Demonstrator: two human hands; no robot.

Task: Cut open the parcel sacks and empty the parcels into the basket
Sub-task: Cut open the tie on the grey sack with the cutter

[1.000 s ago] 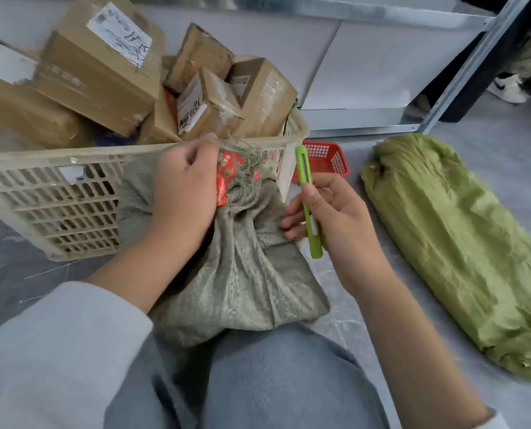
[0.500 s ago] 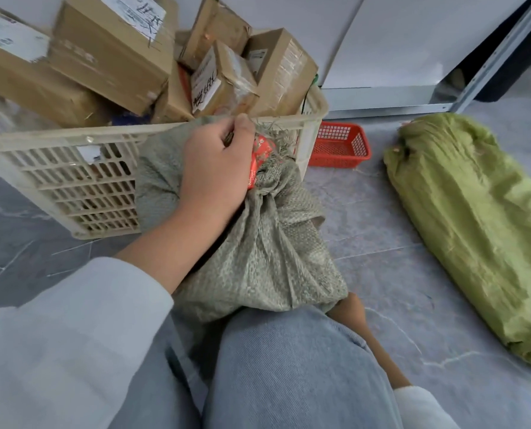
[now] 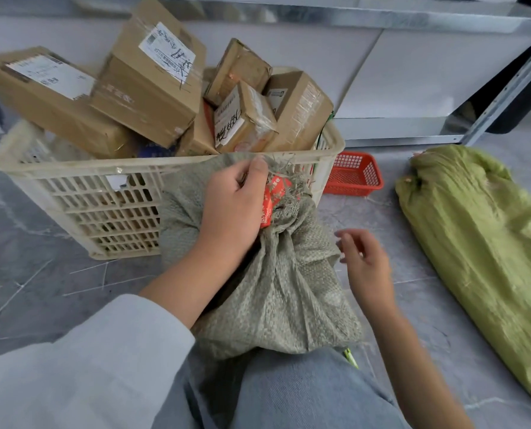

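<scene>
The left hand is clamped around the gathered neck of the grey-green sack, fingers closed tight on the bunched weave, with a red tag peeking out just beside the thumb. That sack leans right against the front wall of the basket, its neck touching the rim. The right hand hovers just to the right of the sack, fingers loosely spread, holding nothing, though it is a bit blurred. The basket is piled high with cardboard boxes, several rising well above its rim. A sliver of something green pokes out from under the sack's lower edge, beside the person's denim knee; possibly the cutter, hard to be sure. To the right of the basket sits a small red tray, and farther right a bright green sack lies flat on the floor, well apart.
</scene>
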